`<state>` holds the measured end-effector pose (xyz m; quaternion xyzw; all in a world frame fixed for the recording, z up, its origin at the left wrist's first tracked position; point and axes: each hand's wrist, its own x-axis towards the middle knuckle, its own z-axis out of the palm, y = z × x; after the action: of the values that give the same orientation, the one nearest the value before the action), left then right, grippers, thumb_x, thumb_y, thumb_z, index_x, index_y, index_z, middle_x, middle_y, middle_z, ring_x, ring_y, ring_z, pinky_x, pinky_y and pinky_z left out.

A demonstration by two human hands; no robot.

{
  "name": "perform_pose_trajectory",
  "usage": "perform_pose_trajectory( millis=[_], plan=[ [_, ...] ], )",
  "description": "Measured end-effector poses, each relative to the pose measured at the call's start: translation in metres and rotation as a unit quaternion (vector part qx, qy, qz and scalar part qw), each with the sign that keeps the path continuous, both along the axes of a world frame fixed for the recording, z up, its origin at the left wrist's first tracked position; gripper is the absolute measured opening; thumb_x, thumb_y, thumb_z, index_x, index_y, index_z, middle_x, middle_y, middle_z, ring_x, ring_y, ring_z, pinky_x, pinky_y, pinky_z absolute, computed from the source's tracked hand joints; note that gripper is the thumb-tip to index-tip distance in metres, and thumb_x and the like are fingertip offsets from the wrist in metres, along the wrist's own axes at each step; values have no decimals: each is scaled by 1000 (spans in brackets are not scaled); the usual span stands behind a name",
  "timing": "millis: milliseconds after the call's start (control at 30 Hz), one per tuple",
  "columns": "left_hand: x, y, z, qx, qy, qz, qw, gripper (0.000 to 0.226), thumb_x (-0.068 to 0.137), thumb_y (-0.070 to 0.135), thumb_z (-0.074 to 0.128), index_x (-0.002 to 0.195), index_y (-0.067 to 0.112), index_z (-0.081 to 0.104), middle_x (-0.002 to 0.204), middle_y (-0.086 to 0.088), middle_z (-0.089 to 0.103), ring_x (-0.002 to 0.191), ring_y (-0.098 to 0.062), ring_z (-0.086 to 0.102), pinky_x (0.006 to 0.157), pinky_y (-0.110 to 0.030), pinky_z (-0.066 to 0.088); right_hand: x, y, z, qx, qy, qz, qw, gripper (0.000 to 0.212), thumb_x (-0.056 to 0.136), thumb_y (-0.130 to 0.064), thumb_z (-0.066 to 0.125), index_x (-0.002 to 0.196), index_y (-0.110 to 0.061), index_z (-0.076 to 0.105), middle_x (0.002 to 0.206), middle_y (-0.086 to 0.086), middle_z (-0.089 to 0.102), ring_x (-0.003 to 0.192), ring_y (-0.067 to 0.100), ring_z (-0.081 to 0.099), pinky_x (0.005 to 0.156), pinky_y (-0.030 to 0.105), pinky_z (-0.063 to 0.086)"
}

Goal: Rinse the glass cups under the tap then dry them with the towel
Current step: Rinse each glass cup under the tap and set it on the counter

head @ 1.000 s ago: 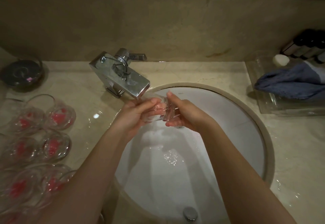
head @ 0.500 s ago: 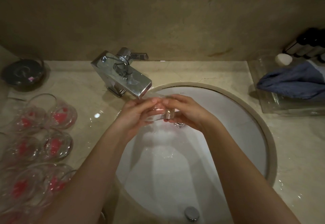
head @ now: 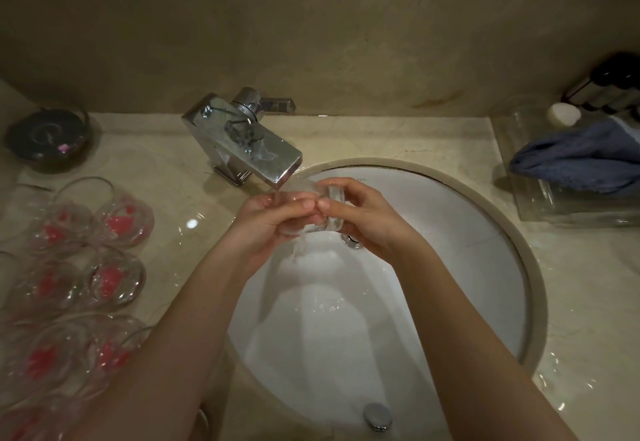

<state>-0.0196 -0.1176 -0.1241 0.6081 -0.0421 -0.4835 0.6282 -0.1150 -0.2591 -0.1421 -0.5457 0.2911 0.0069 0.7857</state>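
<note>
A clear glass cup (head: 330,210) lies on its side just under the spout of the chrome tap (head: 242,149), held over the white sink (head: 450,232). My left hand (head: 273,222) grips its mouth end and my right hand (head: 363,218) curls round its thick base. Water spills from the cup down into the basin. Several more glass cups (head: 114,277) with red marks stand on the counter at the left. The blue towel (head: 581,163) lies in a clear tray at the right.
A dark round dish (head: 48,137) sits at the back left. A white soap (head: 562,114) and dark bottles (head: 606,87) are at the back right by the clear tray (head: 561,212). The counter around the sink is wet. The drain plug (head: 377,414) shows near the front.
Both hands have turned the cup under the tap and lifted it slightly closer to the spout; water now pours out of it into the basin.
</note>
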Motion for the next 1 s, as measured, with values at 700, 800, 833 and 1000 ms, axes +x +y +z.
perform_pose_trajectory(
  millis=[700, 800, 833, 1000],
  plan=[
    [-21, -29, -19, -20, -32, 273, 961, 39, 90, 33, 68, 127, 23, 58, 118, 1, 69, 102, -18, 70, 74, -28, 56, 15, 51, -2, 85, 89, -77, 989, 55, 101, -55, 28, 90, -16, 64, 85, 9, 67, 75, 20, 65, 69, 32, 54],
    [-24, -27, -26, -17, -41, 243, 969, 29, 92, 39, 66, 119, 30, 61, 119, -3, 69, 97, -22, 71, 76, -35, 56, 20, 57, -5, -36, 114, -89, 989, 57, 86, -72, 47, 98, -17, 58, 95, 5, 70, 89, 23, 71, 82, 43, 58],
    [-26, -27, -26, -17, -37, 246, 969, 29, 92, 39, 65, 120, 30, 60, 117, -1, 69, 96, -21, 71, 75, -35, 56, 21, 58, -7, -61, 118, -102, 986, 66, 78, -76, 53, 104, -16, 52, 101, 6, 68, 93, 24, 70, 86, 46, 57],
    [-23, -25, -24, -60, -6, 268, 961, 37, 93, 30, 63, 129, 23, 57, 112, 4, 70, 93, -14, 71, 72, -29, 56, 24, 52, -6, 98, 91, -107, 985, 52, 98, -59, 37, 111, -17, 64, 114, 14, 71, 103, 30, 69, 92, 50, 54]
  ],
)
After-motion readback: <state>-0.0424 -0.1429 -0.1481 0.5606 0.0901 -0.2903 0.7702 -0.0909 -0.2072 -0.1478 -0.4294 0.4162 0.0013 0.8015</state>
